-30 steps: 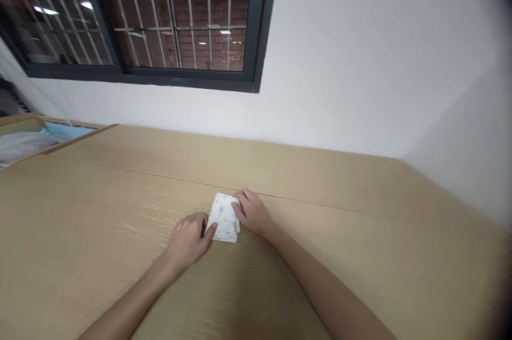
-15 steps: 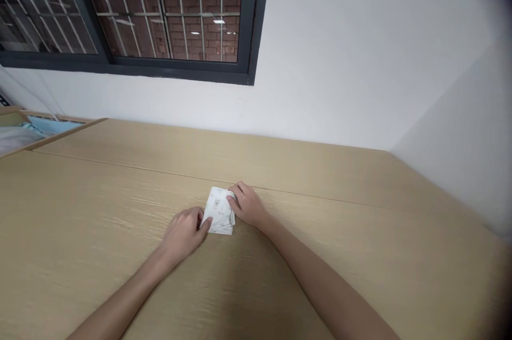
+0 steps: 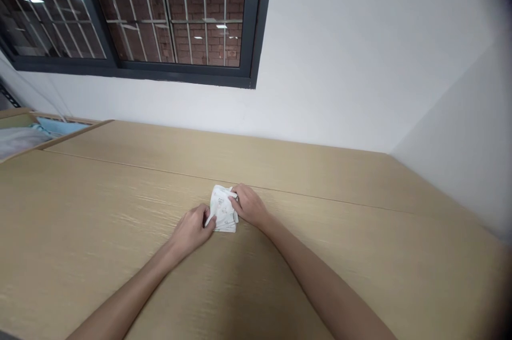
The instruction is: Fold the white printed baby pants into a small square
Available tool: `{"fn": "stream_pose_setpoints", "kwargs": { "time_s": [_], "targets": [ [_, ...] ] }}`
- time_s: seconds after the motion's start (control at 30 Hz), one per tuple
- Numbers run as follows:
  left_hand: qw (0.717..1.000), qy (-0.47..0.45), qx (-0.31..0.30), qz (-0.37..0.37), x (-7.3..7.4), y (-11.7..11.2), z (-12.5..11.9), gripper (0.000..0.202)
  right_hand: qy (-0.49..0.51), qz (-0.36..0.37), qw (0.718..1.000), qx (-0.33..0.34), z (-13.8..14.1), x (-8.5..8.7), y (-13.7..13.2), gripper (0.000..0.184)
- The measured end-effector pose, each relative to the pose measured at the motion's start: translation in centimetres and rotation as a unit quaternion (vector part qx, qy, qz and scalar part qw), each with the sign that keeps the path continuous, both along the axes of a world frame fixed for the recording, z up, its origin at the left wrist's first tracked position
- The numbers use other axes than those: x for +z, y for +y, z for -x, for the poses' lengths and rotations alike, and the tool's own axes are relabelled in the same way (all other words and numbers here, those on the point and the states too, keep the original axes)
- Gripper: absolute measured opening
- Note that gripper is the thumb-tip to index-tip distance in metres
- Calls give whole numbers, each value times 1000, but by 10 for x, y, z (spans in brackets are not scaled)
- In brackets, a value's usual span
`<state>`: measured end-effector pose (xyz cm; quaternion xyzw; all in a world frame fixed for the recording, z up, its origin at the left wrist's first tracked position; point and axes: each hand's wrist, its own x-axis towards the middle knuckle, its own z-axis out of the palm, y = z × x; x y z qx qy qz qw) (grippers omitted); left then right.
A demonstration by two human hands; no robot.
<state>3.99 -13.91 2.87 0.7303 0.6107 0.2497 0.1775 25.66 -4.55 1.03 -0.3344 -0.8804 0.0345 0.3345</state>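
A small folded white cloth (image 3: 224,211) with a faint printed pattern lies on the wooden surface (image 3: 168,297), between my two hands. My left hand (image 3: 196,225) pinches its left edge between thumb and fingers. At the cloth's upper right corner, my right hand (image 3: 248,205) is closed, thumb and fingertips gripping the edge. Several layers show along the lower and right edges. Its left part is bent up a little near my left fingers. The undersides of both hands are hidden.
Behind the wooden surface rises a white wall (image 3: 328,63) with a dark-framed barred window (image 3: 180,71). A wooden-edged compartment (image 3: 76,135) at the far left holds pale and light blue fabric (image 3: 60,126). A thin seam crosses the surface beyond my hands.
The cloth's left part has gone from flat to slightly lifted and creased, with my left fingers closed on it. My right hand stays at the upper right corner. The view has shifted slightly.
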Motion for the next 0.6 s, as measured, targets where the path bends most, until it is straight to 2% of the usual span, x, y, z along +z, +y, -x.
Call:
{"fn": "stream_pose_setpoints", "kwargs": {
  "time_s": [0.23, 0.37, 0.47, 0.53, 0.6],
  "targets": [
    [999, -3, -21, -30, 1, 13, 9, 13, 24, 53, 998, -32, 8, -2, -5, 18],
    [999, -4, -5, -38, 12, 13, 13, 12, 48, 97, 992, -68, 20, -2, -17, 17],
    [998, -13, 20, -56, 25, -13, 16, 13, 72, 130, 986, -82, 36, 2, -37, 17],
    [995, -22, 50, -79, 31, -46, 21, 15, 87, 150, 982, -71, 53, 7, -57, 18],
    [990, -31, 86, -103, 34, -90, 28, 17, 97, 164, 981, -41, 77, 15, -81, 20]
  ]
}}
